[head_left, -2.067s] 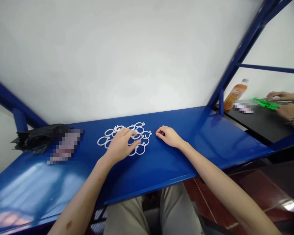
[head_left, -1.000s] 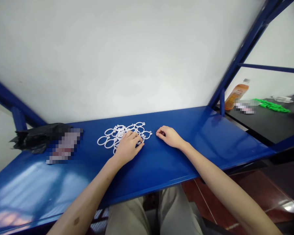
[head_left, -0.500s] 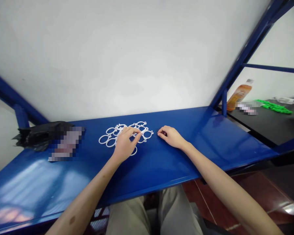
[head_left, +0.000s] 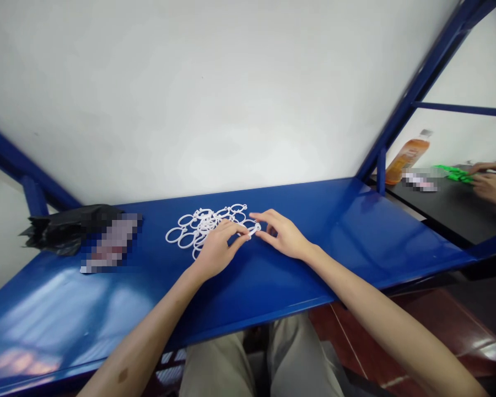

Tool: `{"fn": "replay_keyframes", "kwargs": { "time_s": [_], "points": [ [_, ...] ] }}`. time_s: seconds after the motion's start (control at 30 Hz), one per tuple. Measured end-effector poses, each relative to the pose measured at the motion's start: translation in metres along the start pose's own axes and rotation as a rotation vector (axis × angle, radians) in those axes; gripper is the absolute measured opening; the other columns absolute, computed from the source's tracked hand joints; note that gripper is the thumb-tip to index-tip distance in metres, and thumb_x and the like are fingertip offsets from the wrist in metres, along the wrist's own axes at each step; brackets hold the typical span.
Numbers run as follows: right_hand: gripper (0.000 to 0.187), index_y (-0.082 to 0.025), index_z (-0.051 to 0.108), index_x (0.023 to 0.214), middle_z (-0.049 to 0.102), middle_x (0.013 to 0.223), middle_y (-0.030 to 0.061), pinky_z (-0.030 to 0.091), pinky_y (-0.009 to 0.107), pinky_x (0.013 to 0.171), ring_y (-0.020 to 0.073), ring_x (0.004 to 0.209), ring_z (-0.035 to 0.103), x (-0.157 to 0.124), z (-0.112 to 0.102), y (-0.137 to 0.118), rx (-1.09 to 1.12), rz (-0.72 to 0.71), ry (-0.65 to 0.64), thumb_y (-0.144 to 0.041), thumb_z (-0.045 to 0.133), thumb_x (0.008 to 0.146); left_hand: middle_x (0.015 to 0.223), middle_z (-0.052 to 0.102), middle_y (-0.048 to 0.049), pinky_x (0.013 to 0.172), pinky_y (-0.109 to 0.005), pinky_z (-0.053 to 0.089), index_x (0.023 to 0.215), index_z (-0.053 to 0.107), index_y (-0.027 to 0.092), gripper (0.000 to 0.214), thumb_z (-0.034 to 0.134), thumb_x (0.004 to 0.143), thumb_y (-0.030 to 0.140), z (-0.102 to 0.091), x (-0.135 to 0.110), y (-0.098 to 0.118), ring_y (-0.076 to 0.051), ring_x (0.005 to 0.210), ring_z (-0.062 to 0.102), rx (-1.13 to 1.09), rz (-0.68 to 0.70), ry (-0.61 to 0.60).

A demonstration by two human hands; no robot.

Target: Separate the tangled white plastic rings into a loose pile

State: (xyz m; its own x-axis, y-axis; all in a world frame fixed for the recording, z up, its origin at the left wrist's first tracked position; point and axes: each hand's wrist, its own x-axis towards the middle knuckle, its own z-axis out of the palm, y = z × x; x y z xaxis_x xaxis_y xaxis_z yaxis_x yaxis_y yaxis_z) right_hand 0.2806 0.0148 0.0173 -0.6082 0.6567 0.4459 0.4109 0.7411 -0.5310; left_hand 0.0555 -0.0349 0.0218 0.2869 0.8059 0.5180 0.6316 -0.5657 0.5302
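Observation:
Several white curtain rings point(head_left: 186, 239), each a thin hoop with a small eyelet, lie in a loose, overlapping pile on the blue table point(head_left: 248, 292). My left hand point(head_left: 221, 247) is at the right side of the pile, with thumb and fingers pinching one white curtain ring point(head_left: 253, 230). That ring is tilted, its eyelet end pointing right. My right hand point(head_left: 287, 236) is just right of the ring, thumb and fingers apart around its eyelet end. Whether the right fingertips touch it, I cannot tell. Part of the pile is hidden behind my left hand.
A black plastic bag point(head_left: 66, 229) and a blurred-out packet point(head_left: 113, 242) lie on the left. Blue frame posts point(head_left: 381, 171) rise at the sides. On the black table point(head_left: 430, 212) to the right are an orange drink bottle point(head_left: 409, 160), green pieces point(head_left: 458, 175) and another person's hands point(head_left: 494, 184).
My left hand has moved slightly right and now pinches a ring lifted from the pile. My right hand has opened its fingers beside it. Another person's hands have appeared at the far right.

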Motion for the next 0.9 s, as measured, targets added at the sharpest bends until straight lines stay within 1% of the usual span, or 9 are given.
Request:
{"fn": "replay_keyframes", "kwargs": {
  "time_s": [0.07,0.13,0.23,0.3,0.37,0.47,0.6,0.73,0.9],
  "points": [
    [0.027,-0.03,0.065,0.124,0.063,0.116,0.0056,0.053,0.031,0.085,0.0167,0.091,0.065,0.0,0.002,-0.002,-0.052,-0.05,-0.036,-0.031,0.054,0.1,0.092,0.072,-0.0022,0.086,-0.035,0.051,0.092,0.067,0.024,0.014,0.057,0.096,0.033,0.001,-0.001,0.001,-0.019,0.092,0.061,0.022,0.059,-0.024],
    [0.021,-0.027,0.071,0.113,0.065,0.112,0.0058,0.053,0.031,0.088,0.0178,0.096,0.066,0.0,0.003,-0.001,-0.083,-0.063,-0.073,-0.03,0.053,0.101,0.1,0.071,-0.0038,0.091,-0.038,0.05,0.099,0.068,0.024,0.015,0.056,0.097,0.032,0.002,-0.002,0.0,-0.02,0.098,0.06,0.062,0.095,-0.017],
    [0.02,-0.026,0.071,0.111,0.066,0.11,0.0055,0.053,0.03,0.088,0.0172,0.096,0.066,0.0,0.006,0.002,-0.089,-0.071,-0.097,-0.03,0.055,0.1,0.121,0.067,-0.0079,0.101,-0.044,0.047,0.124,0.064,0.023,0.029,0.049,0.099,0.025,0.002,-0.003,-0.006,-0.023,0.113,0.056,0.169,0.139,-0.026],
    [0.019,-0.026,0.071,0.11,0.067,0.109,0.0051,0.053,0.03,0.088,0.0169,0.096,0.067,0.0,0.006,0.004,-0.087,-0.091,-0.099,-0.031,0.057,0.1,0.127,0.066,-0.0085,0.103,-0.047,0.045,0.133,0.06,0.023,0.038,0.043,0.099,0.018,0.003,-0.004,-0.011,-0.024,0.116,0.054,0.254,0.166,-0.068],
    [0.018,-0.026,0.072,0.11,0.067,0.109,0.0045,0.053,0.029,0.088,0.0167,0.096,0.067,0.0,0.006,0.004,-0.088,-0.098,-0.108,-0.03,0.058,0.099,0.122,0.069,-0.008,0.102,-0.048,0.046,0.131,0.062,0.023,0.039,0.042,0.099,0.016,0.004,-0.004,-0.017,-0.025,0.113,0.055,0.333,0.171,-0.097],
    [0.017,-0.026,0.072,0.109,0.068,0.109,0.0042,0.052,0.029,0.088,0.017,0.097,0.068,0.0,0.005,0.003,-0.092,-0.082,-0.124,-0.028,0.059,0.099,0.113,0.072,-0.0074,0.098,-0.047,0.047,0.124,0.067,0.022,0.032,0.046,0.099,0.021,0.005,-0.005,-0.023,-0.026,0.107,0.055,0.411,0.154,-0.114],
    [0.019,-0.026,0.072,0.112,0.072,0.107,0.0044,0.052,0.029,0.086,0.0179,0.098,0.068,0.001,0.004,0.002,-0.073,-0.075,-0.135,-0.029,0.059,0.099,0.106,0.072,-0.0076,0.094,-0.047,0.046,0.115,0.07,0.023,0.029,0.047,0.098,0.021,0.004,-0.006,-0.022,-0.027,0.105,0.055,0.462,0.134,-0.143],
    [0.022,-0.026,0.072,0.116,0.075,0.112,0.0036,0.052,0.03,0.088,0.0186,0.1,0.07,0.002,0.003,0.003,-0.054,-0.059,-0.156,-0.029,0.058,0.099,0.106,0.071,-0.0075,0.094,-0.048,0.045,0.115,0.069,0.022,0.031,0.048,0.094,0.015,0.003,-0.007,-0.019,-0.028,0.107,0.054,0.478,0.108,-0.179],
    [0.021,-0.026,0.072,0.114,0.076,0.109,0.0039,0.053,0.03,0.086,0.0189,0.097,0.071,0.001,0.0,0.005,-0.047,-0.051,-0.123,-0.029,0.058,0.099,0.106,0.071,-0.0072,0.096,-0.049,0.042,0.113,0.069,0.021,0.027,0.05,0.094,0.019,0.002,-0.007,-0.018,-0.029,0.107,0.053,0.457,0.079,-0.176]
  ]
}}
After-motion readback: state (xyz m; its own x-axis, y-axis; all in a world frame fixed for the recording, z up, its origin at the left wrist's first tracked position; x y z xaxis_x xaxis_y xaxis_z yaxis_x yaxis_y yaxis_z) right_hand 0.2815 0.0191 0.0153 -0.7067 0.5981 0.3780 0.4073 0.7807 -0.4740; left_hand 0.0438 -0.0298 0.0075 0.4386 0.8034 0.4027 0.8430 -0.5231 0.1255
